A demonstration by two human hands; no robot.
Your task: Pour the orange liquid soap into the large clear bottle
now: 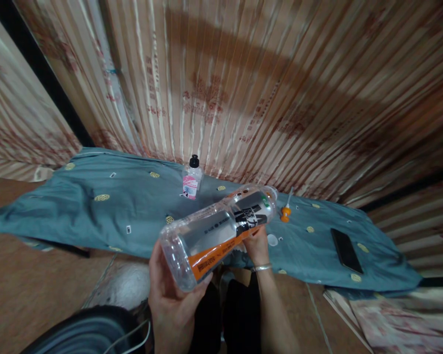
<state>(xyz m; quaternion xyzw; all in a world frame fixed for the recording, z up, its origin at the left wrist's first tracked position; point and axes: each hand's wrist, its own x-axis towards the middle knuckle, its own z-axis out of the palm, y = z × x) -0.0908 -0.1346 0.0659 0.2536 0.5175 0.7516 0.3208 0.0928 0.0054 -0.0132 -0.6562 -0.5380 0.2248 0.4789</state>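
Note:
A large clear plastic bottle [217, 233] with a silver, black and orange label is tilted in front of me, its neck end up and to the right. My left hand [172, 290] cups the bottle's base, thumb on one side and fingers on the other. Near the neck end, my right hand [256, 243], with a bracelet at the wrist, grips from beneath; the bottle hides part of its fingers. An orange cap with a clear tube [286, 212] lies on the cloth to the right of the neck. A small white disc [272, 240] is beside my right hand.
A green patterned cloth [133, 211] covers the long narrow table. On it stand a small bottle with a black cap and pink label [192, 179] and a dark phone [346, 250]. Pleated curtain [221, 98] hangs behind. A black round seat [92, 334] is at lower left.

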